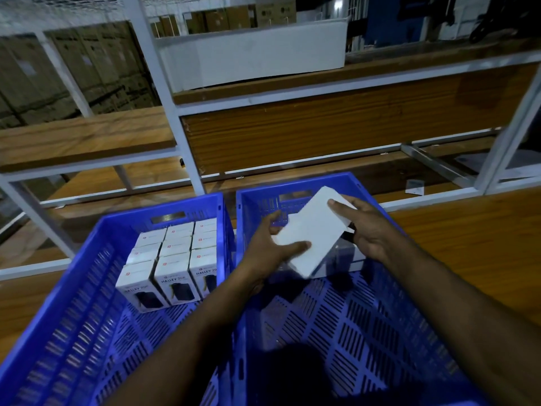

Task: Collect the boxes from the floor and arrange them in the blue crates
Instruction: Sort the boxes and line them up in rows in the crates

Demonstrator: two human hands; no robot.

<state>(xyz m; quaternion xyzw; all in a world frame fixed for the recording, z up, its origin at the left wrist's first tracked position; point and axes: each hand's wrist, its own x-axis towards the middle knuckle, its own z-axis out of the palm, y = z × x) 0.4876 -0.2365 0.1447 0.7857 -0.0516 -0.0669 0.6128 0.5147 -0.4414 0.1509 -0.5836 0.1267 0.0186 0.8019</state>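
Two blue slatted crates stand side by side in front of me. The left crate (pixel 73 288) holds several white boxes (pixel 172 253) packed upright in rows against its far wall. Over the far half of the right crate (pixel 409 332) I hold a plain white box (pixel 314 230), tilted, between both hands. My left hand (pixel 269 244) grips its near lower edge with the thumb on top. My right hand (pixel 363 227) holds its far right side. More boxes, partly hidden under the held one, lie at the right crate's far end (pixel 348 256).
A white metal rack with wooden shelves (pixel 322 127) rises right behind the crates. A long white carton (pixel 254 60) sits on an upper shelf, with brown cartons (pixel 73 68) stacked behind on the left. A wooden floor (pixel 468 244) lies to the right.
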